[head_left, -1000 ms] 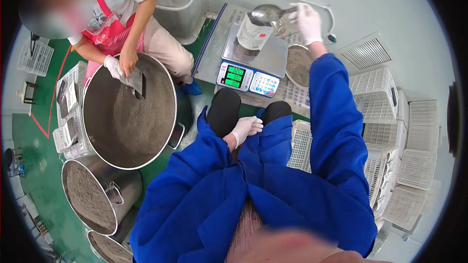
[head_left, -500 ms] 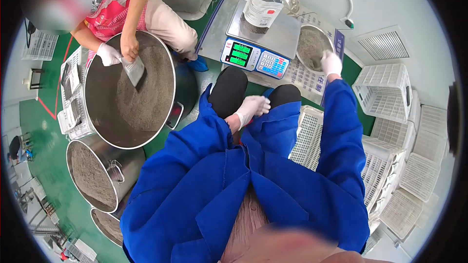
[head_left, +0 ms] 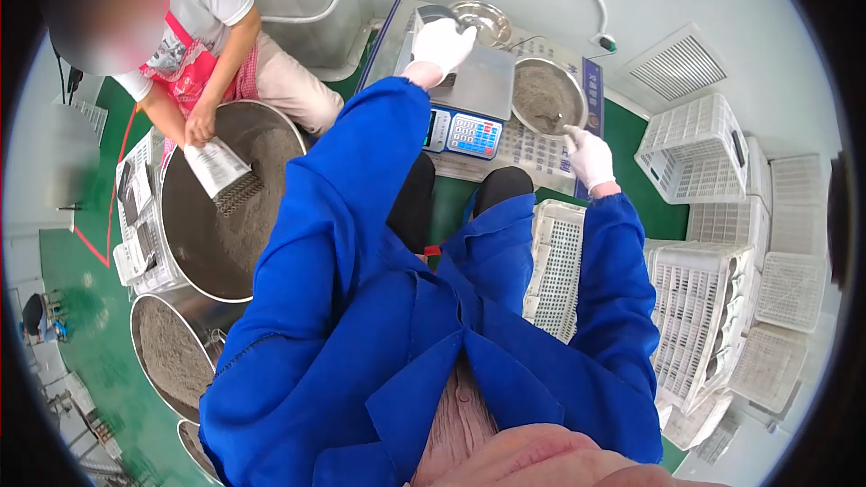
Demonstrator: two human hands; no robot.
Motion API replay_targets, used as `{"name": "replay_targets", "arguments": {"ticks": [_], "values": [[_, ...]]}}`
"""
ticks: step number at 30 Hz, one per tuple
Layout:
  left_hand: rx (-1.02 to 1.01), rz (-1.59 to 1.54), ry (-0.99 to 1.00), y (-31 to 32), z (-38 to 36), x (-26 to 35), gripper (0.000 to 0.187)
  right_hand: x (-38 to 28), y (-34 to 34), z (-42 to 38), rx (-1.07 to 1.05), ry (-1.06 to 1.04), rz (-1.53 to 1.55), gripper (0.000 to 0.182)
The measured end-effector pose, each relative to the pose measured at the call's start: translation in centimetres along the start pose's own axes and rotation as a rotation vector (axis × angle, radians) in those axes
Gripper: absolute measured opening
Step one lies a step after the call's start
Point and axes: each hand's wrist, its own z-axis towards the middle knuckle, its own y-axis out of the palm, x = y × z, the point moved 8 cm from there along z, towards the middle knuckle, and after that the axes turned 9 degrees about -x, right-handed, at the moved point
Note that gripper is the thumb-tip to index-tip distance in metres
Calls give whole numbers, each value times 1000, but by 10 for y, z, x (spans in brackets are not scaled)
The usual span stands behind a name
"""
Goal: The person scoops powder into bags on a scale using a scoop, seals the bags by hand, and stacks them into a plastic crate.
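My left hand (head_left: pixel 439 47), in a white glove, is over the scale (head_left: pixel 492 81), closed around the upper part of a filled pouch. The hand hides most of the pouch; only a dark bit of its lower part (head_left: pixel 448 80) shows below the wrist. My right hand (head_left: pixel 591 160), gloved too, is at the near rim of a steel bowl (head_left: pixel 577 95) of grey-brown granular material (head_left: pixel 543 90). Its fingers pinch the handle end of a metal spoon (head_left: pixel 548 118), whose head lies in the material. My left sleeve covers part of the scale's display.
A co-worker (head_left: pixel 194 36) at left holds a printed pouch (head_left: pixel 219 171) over a large steel drum (head_left: pixel 176 234) of the same material. Another filled drum (head_left: pixel 167 343) is nearer. White crates (head_left: pixel 695 158) stand at right. A steel basin (head_left: pixel 483 22) sits behind the scale.
My left hand has gone from my lap up to the pouch on the scale. My right hand has drawn back from inside the bowl to its rim. The co-worker's pouch has tilted.
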Motion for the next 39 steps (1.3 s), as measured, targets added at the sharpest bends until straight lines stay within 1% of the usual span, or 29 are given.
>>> {"name": "replay_targets", "arguments": {"ticks": [1, 4, 5, 7, 9, 10, 11, 12, 13, 14, 15, 16, 17, 18, 20, 21, 22, 23, 24, 26, 29, 32, 33, 34, 36, 38, 39], "values": [[-26, 7, -15, -6, -9, 6, 43, -10, -5, -10, -7, -28, -15, 26], [-23, 140, 148, -4, -32, 12, 34, -38, -17, -35, -108, -86, 21, 28], [-23, 153, 246, 0, -41, 18, 25, -49, -23, -43, -125, -112, 54, 30], [-73, 219, 414, -2, -66, 36, 21, -75, -40, -57, -157, -168, 116, 33], [-136, 239, 586, -11, -99, 66, 15, -123, -75, -81, -213, -265, 297, 38], [-158, 224, 686, -16, -117, 84, 14, -155, -96, -97, -453, -196, 543, 42], [-180, 207, 785, -21, -136, 101, 13, -180, -111, -113, -510, -278, 665, 42], [-201, 188, 883, -26, -157, 118, 13, -207, -127, -131, -616, -391, 832, 42], [-277, 176, 915, -30, -179, 136, 13, -227, -138, -153, -804, -471, 1032, 42], [-353, 165, 945, -28, -201, 152, 13, -218, -140, -154, -718, -575, 970, 43], [-356, 54, 1049, -26, -221, 163, 12, -197, -135, -149, -632, -674, 905, 44], [-376, -59, 1097, -26, -240, 169, 12, -163, -133, -135, -412, -458, 583, 44], [-434, -72, 1084, -18, -254, 173, 9, -127, -130, -126, -280, -202, 279, 45], [-486, -82, 1074, -12, -264, 176, 7, -75, -155, -131, -5, 351, -293, 46], [-467, -109, 1089, -13, -269, 183, 6, -39, -169, -165, 283, 194, -712, 46], [-435, -112, 1096, -13, -268, 185, 6, -17, -153, -170, 173, 131, -372, 46], [-421, -113, 1091, -12, -273, 183, 6, -16, -135, -178, 49, 74, -16, 47], [-427, -115, 1106, -9, -275, 185, 6, -32, -120, -188, -5, -63, 77, 47], [-446, -114, 1118, -8, -277, 188, 7, -44, -108, -191, -8, -173, 205, 47], [-431, -127, 1135, -8, -280, 193, 5, -65, -95, -187, -35, -141, 511, 35], [-449, -98, 1154, -11, -284, 199, 9, -52, -77, -182, -79, -9, 508, 23], [-384, -281, 1065, -26, -277, 192, 22, -68, -106, -200, 78, -45, 544, 15], [-428, -392, 1000, -24, -272, 187, 38, -70, -107, -204, 54, -47, 602, 11], [-644, -579, 680, -8, -265, 178, 43, -69, -101, -204, 13, -46, 565, 11], [-789, -644, 554, 15, -264, 167, 45, -64, -89, -200, -54, -46, 487, 9], [-720, -438, 715, 19, -268, 170, 43, -64, -88, -200, -9, -104, 476, 10], [-678, -401, 779, 21, -267, 171, 36, -67, -86, -201, 6, -130, 476, 10]]}}
